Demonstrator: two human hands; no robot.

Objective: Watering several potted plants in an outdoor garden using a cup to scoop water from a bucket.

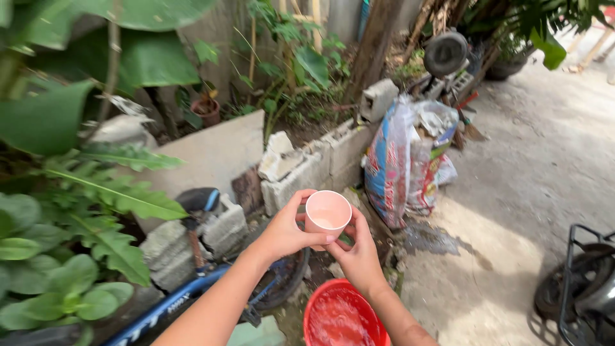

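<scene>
A small pink cup (327,214) with a little liquid in it is held up in front of me by both hands. My left hand (286,229) wraps its left side with the thumb on the rim. My right hand (357,251) supports it from below and the right. Directly beneath, a red bucket (341,316) holds water.
A blue bicycle (192,291) lies at the lower left beside grey concrete blocks (301,172). A filled printed sack (403,160) leans against the blocks. Leafy plants (70,256) crowd the left. A dark vehicle part with a metal rack (580,288) sits at the right on concrete ground.
</scene>
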